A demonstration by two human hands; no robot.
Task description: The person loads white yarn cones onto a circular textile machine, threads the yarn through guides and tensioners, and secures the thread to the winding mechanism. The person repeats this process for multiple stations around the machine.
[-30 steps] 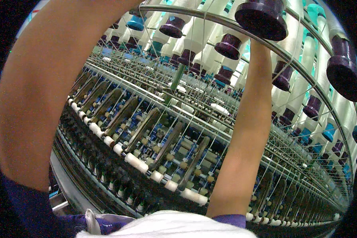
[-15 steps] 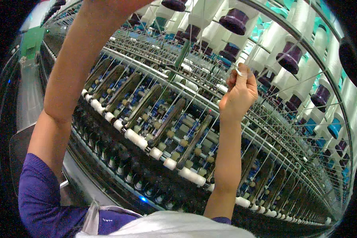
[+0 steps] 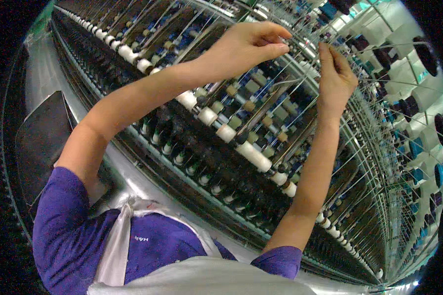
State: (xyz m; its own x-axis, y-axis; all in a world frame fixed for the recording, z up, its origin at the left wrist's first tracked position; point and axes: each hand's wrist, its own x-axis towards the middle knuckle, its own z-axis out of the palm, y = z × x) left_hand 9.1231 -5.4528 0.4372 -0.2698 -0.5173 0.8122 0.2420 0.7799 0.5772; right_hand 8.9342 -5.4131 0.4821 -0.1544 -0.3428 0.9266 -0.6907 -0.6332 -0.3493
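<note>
Both my hands are raised in front of a long spinning frame (image 3: 216, 162). My left hand (image 3: 248, 43) reaches across from the left, thumb and fingers pinched together at the tips. My right hand (image 3: 335, 73) is held upright just to its right, its fingertips also pinched. A very fine pale thread (image 3: 305, 48) seems to run across the small gap between the two pinches. It is almost too thin to make out. Behind and below the hands lie slanted drafting arms and a row of white rollers (image 3: 253, 156).
Large white yarn packages with dark purple and teal cores (image 3: 418, 93) hang in rows at the upper right. Many taut threads slant down to small bobbins (image 3: 179, 158) along the frame's lower rail. A dark panel (image 3: 39, 142) stands at my left. I wear a pale apron (image 3: 202, 278) over a purple shirt.
Both hands have come down from the overhead packages and moved together in front of the drafting arms. The view has tilted downward, showing more of the frame and my shirt.
</note>
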